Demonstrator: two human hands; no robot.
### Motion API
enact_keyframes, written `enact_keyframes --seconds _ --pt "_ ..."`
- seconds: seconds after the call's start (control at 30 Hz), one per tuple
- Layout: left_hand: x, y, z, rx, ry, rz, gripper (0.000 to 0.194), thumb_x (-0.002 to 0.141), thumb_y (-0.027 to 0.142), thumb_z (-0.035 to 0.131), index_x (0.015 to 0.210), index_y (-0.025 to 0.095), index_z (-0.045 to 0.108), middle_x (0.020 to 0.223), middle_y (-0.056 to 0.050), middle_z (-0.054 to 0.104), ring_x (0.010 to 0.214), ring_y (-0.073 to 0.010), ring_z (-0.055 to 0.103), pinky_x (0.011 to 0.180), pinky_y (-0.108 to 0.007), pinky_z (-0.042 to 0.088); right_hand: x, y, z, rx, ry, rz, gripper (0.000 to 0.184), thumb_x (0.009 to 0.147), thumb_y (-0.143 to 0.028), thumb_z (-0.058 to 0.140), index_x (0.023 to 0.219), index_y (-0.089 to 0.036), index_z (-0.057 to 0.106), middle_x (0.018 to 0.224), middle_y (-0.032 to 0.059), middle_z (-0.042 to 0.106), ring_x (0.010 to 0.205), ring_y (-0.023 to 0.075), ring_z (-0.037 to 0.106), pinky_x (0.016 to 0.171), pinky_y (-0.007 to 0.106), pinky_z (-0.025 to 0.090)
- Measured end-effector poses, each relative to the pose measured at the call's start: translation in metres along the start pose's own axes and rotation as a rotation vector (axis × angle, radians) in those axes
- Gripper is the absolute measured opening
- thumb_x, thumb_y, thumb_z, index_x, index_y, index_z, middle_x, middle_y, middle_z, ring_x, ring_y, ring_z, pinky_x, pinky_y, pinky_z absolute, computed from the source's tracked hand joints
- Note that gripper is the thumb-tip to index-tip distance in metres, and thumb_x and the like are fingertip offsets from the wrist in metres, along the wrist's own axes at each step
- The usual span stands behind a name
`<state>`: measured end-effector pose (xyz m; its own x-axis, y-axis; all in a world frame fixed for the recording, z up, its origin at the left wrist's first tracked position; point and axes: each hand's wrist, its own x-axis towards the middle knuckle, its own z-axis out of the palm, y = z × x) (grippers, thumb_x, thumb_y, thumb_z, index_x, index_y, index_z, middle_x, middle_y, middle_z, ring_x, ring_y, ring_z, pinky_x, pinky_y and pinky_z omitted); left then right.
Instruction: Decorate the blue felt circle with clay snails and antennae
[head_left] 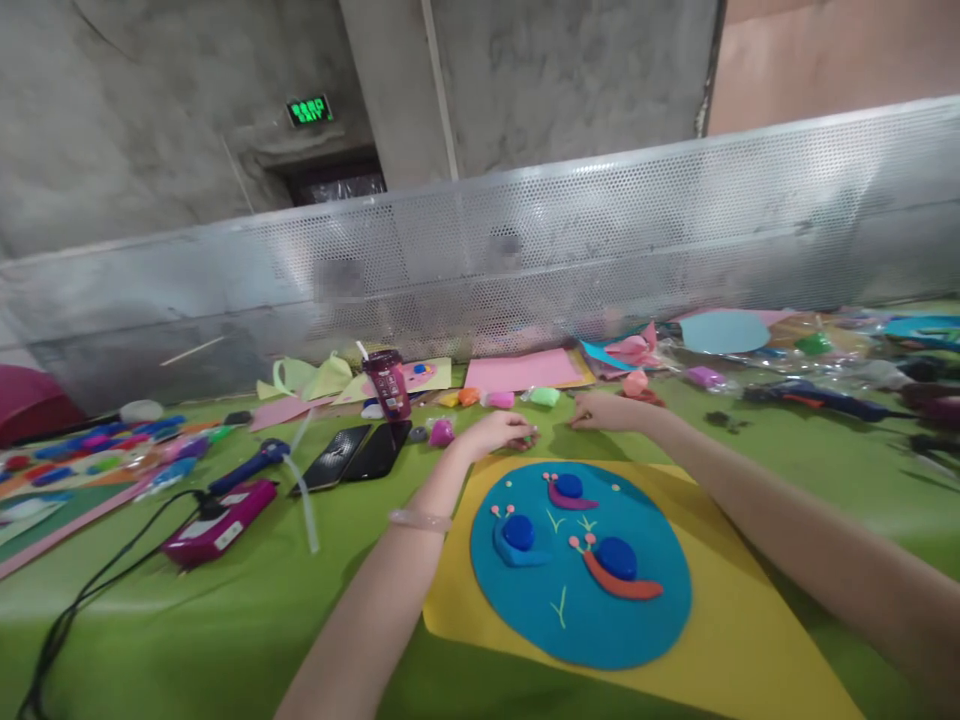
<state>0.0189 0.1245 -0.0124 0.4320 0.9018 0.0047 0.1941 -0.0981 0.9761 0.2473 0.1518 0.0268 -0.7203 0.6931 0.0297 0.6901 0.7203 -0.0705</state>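
Note:
My left hand (501, 432) is above the top edge of the yellow sheet (720, 510), its fingers closed in a pinch around a small green bit of modelling clay (529, 438). To its right, my right hand (604, 411) rests low over the green tablecloth with fingertips pressed together; whatever they hold is too small to make out. Between my forearms lies a blue clay-like disc (517, 610) on the yellow sheet. It carries a purple snail (576, 496), a light-blue snail (517, 553) and an orange snail (622, 580), each with a dark-blue round shell, plus thin green grass marks.
Two dark phones (379, 450), a purple cup with a straw (390, 385) and clay packets (544, 397) stand beyond my hands. At left are a glue gun (247, 467) and a magenta power strip (220, 525) with a black cable. Another glue gun (825, 400) lies right.

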Motion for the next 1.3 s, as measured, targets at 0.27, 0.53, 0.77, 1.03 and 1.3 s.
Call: enact_keyframes --seconds 0.27,0.53,0.77,1.03,1.3 --pt "0.002 -0.004 -0.001 0.018 -0.005 0.012 0.019 0.068 0.030 0.072 0.070 0.012 0.065 0.075 -0.005 0.068 0.069 -0.0119 0.061 0.070 -0.024 0.048 -0.021 -0.001 -0.019 -0.125 -0.310 0.123 0.058 0.067 -0.003 0.047 0.120 -0.021 0.059 0.110 0.0112 0.065 0.082 0.0245 0.064 0.067 0.032 0.048" --pt "0.002 -0.003 -0.001 0.007 -0.003 0.000 0.021 0.068 0.031 0.073 0.071 0.012 0.066 0.075 -0.005 0.068 0.069 -0.0118 0.061 0.071 -0.025 0.048 -0.021 -0.024 -0.001 -0.207 -0.299 0.210 0.076 0.065 0.002 0.049 0.136 -0.021 0.039 0.149 0.0083 0.016 0.130 0.0383 0.027 0.096 0.050 0.041" --pt "0.000 -0.003 0.000 0.013 -0.009 0.011 0.023 0.067 0.034 0.073 0.071 0.012 0.065 0.077 -0.006 0.068 0.070 -0.0119 0.060 0.072 -0.026 0.047 -0.027 -0.017 -0.009 -0.173 -0.270 0.190 0.058 0.069 -0.003 0.051 0.122 -0.024 0.056 0.141 0.0094 0.037 0.130 0.0362 0.029 0.099 0.053 0.037" --pt "-0.003 0.004 0.001 0.022 -0.006 -0.026 0.021 0.067 0.031 0.074 0.069 0.012 0.064 0.072 -0.004 0.066 0.067 -0.0116 0.059 0.073 -0.027 0.046 -0.022 -0.030 0.006 -0.202 -0.250 0.202 0.066 0.064 -0.001 0.049 0.129 -0.014 0.048 0.145 0.0168 0.028 0.130 0.0386 0.027 0.098 0.055 0.036" --pt "-0.001 0.002 0.000 0.029 -0.011 -0.016 0.020 0.069 0.029 0.072 0.071 0.011 0.064 0.075 -0.006 0.066 0.068 -0.0117 0.060 0.073 -0.027 0.046 -0.023 -0.027 0.005 -0.202 -0.245 0.175 0.059 0.067 -0.003 0.050 0.125 -0.014 0.052 0.143 0.0152 0.033 0.130 0.0354 0.030 0.099 0.050 0.037"
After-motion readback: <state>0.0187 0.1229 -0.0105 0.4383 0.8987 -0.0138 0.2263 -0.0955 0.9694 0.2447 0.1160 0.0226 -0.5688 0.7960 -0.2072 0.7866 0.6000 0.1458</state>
